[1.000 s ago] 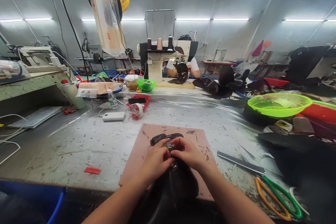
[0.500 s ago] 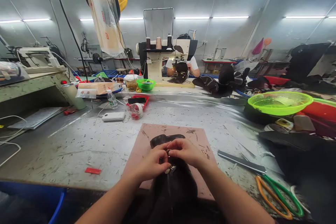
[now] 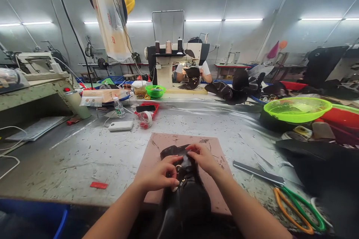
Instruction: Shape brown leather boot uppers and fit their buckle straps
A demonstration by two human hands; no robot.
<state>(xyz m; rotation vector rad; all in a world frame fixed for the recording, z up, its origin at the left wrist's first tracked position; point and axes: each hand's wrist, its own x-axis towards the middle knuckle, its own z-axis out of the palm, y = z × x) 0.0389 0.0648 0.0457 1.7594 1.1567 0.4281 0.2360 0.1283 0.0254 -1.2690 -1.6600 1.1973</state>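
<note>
Head view: black leather piece (image 3: 186,194) lies on pink board (image 3: 148,149), long axis running from the near edge away from the wearer, narrower strap end pointing far and slightly left. Left hand (image 3: 162,173) at its left side near the metal ring (image 3: 178,168), thumb and fingers apart. Right hand (image 3: 202,158) touches the far part, fingers curled, apart from left hand.

Dark leather piece (image 3: 186,198), black-brown, glossy, softly creased; gold-toned metal ring (image 3: 178,167) and further bright fitting (image 3: 183,182) on its upper face. Lying lengthwise over pinkish board (image 3: 215,153) on worktop (image 3: 117,149), far end folded, near end overhanging board's near edge.
</note>
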